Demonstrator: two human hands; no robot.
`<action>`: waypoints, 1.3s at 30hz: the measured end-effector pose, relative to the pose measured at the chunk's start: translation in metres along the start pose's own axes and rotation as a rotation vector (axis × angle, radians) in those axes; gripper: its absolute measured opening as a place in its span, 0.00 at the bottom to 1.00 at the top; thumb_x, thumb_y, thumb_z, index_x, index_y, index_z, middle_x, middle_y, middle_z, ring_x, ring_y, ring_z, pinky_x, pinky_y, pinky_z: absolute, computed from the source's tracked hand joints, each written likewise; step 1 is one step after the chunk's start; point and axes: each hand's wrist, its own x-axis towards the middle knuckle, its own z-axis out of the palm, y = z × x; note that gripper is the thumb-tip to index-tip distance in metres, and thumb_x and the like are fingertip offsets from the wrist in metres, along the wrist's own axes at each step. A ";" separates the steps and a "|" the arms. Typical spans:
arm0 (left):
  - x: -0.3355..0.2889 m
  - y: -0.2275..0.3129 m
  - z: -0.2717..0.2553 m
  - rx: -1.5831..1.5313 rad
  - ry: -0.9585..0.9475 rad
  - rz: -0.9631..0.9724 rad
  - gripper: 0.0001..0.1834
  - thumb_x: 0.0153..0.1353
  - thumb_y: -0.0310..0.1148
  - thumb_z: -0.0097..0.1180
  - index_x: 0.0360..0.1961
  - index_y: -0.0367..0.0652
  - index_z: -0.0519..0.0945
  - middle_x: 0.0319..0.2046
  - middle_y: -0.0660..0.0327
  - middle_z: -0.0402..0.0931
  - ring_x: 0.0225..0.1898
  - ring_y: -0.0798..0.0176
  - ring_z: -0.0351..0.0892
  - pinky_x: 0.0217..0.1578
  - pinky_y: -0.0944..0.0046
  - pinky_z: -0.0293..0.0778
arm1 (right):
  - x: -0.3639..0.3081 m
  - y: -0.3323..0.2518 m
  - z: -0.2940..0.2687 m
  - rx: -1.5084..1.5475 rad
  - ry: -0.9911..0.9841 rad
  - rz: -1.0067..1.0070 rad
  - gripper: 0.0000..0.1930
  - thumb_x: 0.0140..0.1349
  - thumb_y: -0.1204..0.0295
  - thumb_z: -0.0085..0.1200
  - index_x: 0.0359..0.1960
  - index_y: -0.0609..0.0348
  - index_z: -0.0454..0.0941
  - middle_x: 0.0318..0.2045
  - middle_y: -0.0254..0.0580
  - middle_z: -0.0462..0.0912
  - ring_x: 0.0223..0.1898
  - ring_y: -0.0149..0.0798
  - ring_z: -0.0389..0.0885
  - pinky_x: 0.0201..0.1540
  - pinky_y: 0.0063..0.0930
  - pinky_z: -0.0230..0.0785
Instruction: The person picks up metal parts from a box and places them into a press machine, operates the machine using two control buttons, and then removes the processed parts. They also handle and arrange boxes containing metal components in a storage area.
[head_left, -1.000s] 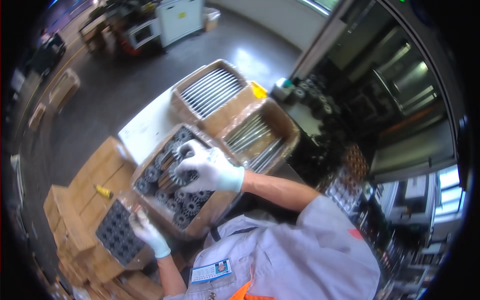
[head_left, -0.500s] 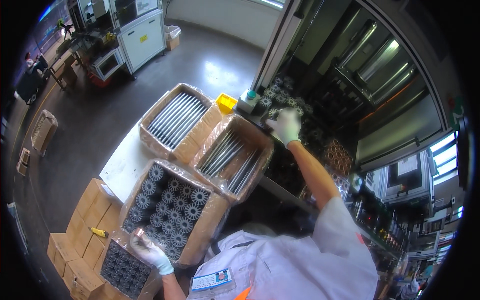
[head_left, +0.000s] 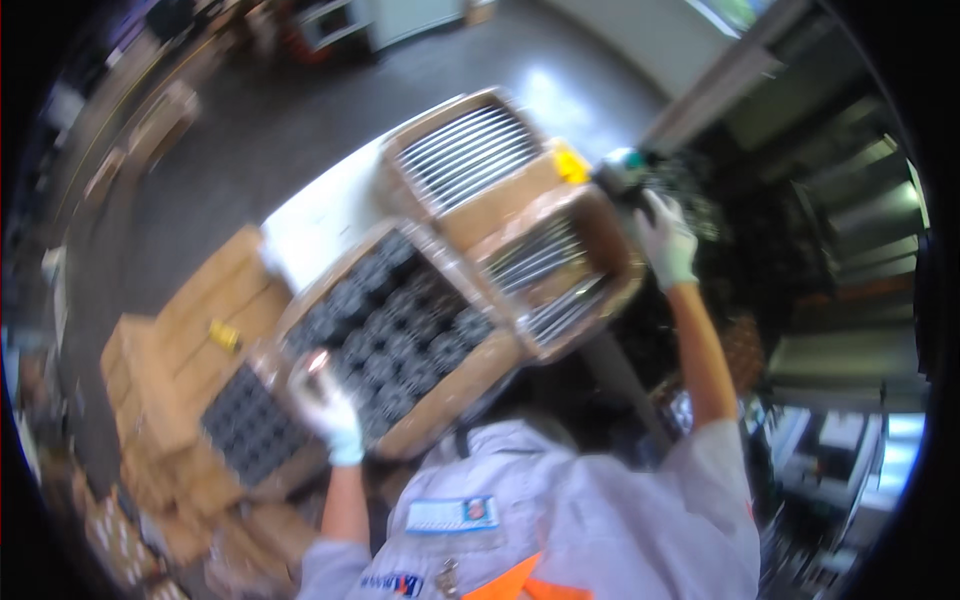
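Note:
My left hand (head_left: 328, 408), in a white glove, is closed around a small shiny copper-coloured ring (head_left: 318, 362). It is over the near left edge of a plastic-lined carton (head_left: 455, 378) holding rows of dark toothed discs (head_left: 385, 325). My right hand (head_left: 666, 245), also gloved, reaches out at the machine's front, beside the carton of loose metal rods (head_left: 550, 258). Motion smears its fingers, and whether the dark patch between them is a held part cannot be made out. More toothed parts (head_left: 690, 200) lie blurred beyond it.
Another carton (head_left: 470, 150) holds neatly laid rods on a white tabletop (head_left: 325, 225). A yellow bin (head_left: 571, 166) and a green-buttoned control box (head_left: 622, 168) stand near the machine. Left are brown cartons (head_left: 215, 290) with a yellow cutter (head_left: 224, 335), plus a dark tray of parts (head_left: 255, 425).
The view has swung, shifting the scene and blurring it. My right hand has drawn back from above the toothed parts toward the machine's near edge. My left hand keeps the copper-coloured ring.

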 end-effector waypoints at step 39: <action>-0.009 -0.016 -0.042 -0.031 0.166 -0.311 0.27 0.73 0.46 0.53 0.51 0.25 0.79 0.48 0.45 0.80 0.48 0.52 0.79 0.55 0.54 0.72 | -0.104 -0.342 -0.026 0.294 -0.620 -1.747 0.14 0.58 0.76 0.59 0.48 0.56 0.80 0.34 0.49 0.86 0.37 0.51 0.86 0.37 0.40 0.79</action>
